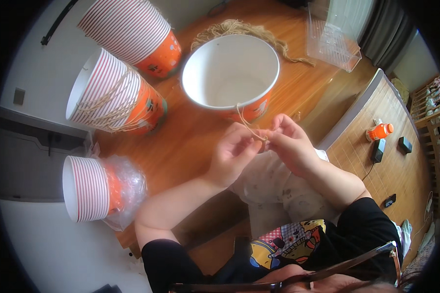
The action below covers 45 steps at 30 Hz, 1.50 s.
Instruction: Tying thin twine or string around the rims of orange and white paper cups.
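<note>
A large orange paper bucket point(252, 111) with a white inside stands upright on the wooden table, its mouth facing up. From its near rim a thin tan string point(243, 116) runs down to my fingers. My left hand point(235, 152) pinches the string between thumb and fingertips. Close against it, my right hand point(292, 144) pinches the same string, its fingers curled. Both hands are just in front of the bucket, above my lap. Where the string passes between the fingertips, its end is partly hidden.
Behind the bucket lies a bundle of tan strings point(234, 28). Nested bucket stacks stand at left: a tall one point(132, 31), one draped with strings point(113, 97), and one in clear plastic wrap point(90, 188). A clear plastic basket point(330, 44) sits far right. An orange bottle point(379, 132) is on another surface.
</note>
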{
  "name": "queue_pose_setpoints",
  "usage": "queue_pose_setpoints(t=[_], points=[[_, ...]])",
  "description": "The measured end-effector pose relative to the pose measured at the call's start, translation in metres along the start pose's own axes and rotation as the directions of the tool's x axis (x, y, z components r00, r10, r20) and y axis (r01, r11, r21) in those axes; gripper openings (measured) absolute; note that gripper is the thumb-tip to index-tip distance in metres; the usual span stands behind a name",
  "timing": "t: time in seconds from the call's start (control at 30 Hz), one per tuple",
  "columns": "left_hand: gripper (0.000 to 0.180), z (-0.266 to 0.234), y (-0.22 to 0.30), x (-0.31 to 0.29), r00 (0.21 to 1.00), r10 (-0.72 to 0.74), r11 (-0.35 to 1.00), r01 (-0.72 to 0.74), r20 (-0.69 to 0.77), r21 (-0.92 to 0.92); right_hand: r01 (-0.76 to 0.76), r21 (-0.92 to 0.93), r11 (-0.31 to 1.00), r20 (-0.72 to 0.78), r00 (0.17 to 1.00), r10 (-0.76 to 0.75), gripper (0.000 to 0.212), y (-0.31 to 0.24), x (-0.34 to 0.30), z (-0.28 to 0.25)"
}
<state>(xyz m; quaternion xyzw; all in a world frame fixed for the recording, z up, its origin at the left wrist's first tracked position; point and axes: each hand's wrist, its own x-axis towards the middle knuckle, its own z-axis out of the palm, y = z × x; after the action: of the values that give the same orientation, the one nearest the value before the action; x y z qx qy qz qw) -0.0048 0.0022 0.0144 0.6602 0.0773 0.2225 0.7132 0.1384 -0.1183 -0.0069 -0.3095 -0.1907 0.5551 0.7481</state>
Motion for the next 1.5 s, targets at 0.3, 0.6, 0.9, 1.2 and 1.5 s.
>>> queue_pose_setpoints(t=[0.3,0.6,0.9,1.2,1.5], points=[[0.015,-0.002,-0.006,-0.001,1.0,-0.003,0.987,0.004,-0.008,0.161,-0.064,0.02,0.998,0.014,0.998,0.064,0.014,0.011,0.0,-0.013],[0.012,0.004,-0.006,0.003,0.998,-0.013,0.966,0.028,-0.06,0.259,-0.097,0.129,0.987,0.014,0.995,0.096,0.013,0.016,0.001,-0.016],[0.012,0.001,-0.009,0.009,0.998,-0.069,0.939,0.069,-0.014,0.338,0.021,0.067,0.998,-0.09,0.996,-0.015,0.015,0.025,-0.005,-0.021],[0.013,-0.007,-0.013,0.006,0.999,0.042,0.969,-0.047,0.025,0.244,0.051,-0.031,0.998,-0.028,0.998,-0.052,0.016,0.021,-0.012,-0.009],[0.015,-0.008,-0.002,0.0,0.996,-0.085,0.996,0.085,-0.012,0.011,0.115,-0.05,0.992,-0.054,0.992,-0.118,0.016,0.019,-0.013,-0.003]])
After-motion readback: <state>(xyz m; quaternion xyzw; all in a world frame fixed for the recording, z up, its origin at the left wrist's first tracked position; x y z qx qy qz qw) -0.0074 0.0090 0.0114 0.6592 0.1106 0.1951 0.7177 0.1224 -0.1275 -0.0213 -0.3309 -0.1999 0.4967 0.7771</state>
